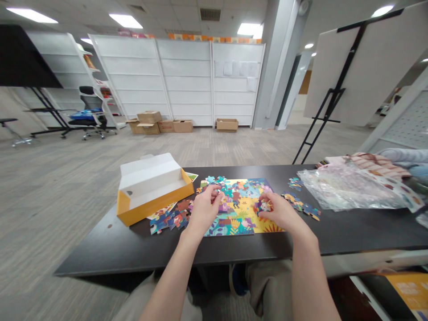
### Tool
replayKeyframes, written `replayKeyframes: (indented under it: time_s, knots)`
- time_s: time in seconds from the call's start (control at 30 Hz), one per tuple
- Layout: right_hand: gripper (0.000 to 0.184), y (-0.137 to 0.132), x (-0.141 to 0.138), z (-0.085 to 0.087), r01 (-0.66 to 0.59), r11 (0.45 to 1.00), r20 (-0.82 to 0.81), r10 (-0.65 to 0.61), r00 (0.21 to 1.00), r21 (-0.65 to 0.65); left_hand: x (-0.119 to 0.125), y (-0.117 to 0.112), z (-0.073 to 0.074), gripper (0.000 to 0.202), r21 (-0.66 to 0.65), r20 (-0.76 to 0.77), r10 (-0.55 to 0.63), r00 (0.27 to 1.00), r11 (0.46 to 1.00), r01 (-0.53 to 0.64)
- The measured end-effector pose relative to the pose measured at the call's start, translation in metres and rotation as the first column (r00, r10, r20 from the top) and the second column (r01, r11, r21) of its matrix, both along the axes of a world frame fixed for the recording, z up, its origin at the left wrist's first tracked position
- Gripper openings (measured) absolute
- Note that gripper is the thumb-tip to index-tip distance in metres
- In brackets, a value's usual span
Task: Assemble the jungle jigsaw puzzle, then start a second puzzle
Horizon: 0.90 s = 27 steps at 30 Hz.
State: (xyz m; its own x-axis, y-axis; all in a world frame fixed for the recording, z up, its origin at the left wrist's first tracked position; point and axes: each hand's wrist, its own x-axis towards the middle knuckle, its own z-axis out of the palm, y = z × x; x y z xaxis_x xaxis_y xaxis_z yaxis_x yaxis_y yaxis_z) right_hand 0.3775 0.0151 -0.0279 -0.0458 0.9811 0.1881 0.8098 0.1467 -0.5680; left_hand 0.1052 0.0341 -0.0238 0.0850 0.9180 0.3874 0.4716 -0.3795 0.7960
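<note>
Pinching a puzzle piece (pixel 265 206), right fingers (pixel 268 196) slightly parted

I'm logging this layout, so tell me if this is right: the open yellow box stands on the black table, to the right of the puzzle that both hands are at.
Not quite: the open yellow box stands on the black table to the left of the puzzle that both hands are at, as the head view shows.
</note>
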Motion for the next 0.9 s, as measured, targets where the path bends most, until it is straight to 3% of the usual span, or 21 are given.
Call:
replayKeyframes:
  time_s: [0.13,0.27,0.47,0.67,0.77,0.9]
  knots:
    - [0.021,-0.005,-0.003,0.010,-0.042,0.998,-0.280,0.030,0.959,-0.039,0.000,-0.001,-0.003,0.016,-0.012,-0.034,-0.009,0.999,1.000,0.009]
    - [0.029,-0.016,-0.005,0.022,-0.192,0.969,-0.438,0.106,0.893,-0.155,0.009,-0.005,-0.003,0.011,-0.021,-0.053,-0.070,0.996,0.997,0.069]
    - [0.020,-0.019,-0.006,0.025,-0.254,0.934,-0.381,0.146,0.913,-0.251,0.024,-0.011,0.001,0.012,-0.027,-0.238,-0.107,0.965,0.994,0.104]
    - [0.019,-0.016,-0.008,0.016,-0.224,0.937,-0.353,0.121,0.928,-0.267,0.029,-0.019,0.008,0.018,0.022,-0.543,-0.001,0.840,1.000,0.015]
    - [0.018,-0.013,-0.009,0.012,-0.196,0.948,-0.317,0.111,0.942,-0.252,0.029,-0.020,0.009,0.018,0.028,-0.555,0.002,0.832,0.999,0.017]
    - [0.018,-0.010,-0.011,0.007,-0.172,0.961,-0.250,0.116,0.961,-0.215,0.030,-0.021,0.006,0.014,0.025,-0.478,-0.029,0.878,0.999,0.047]
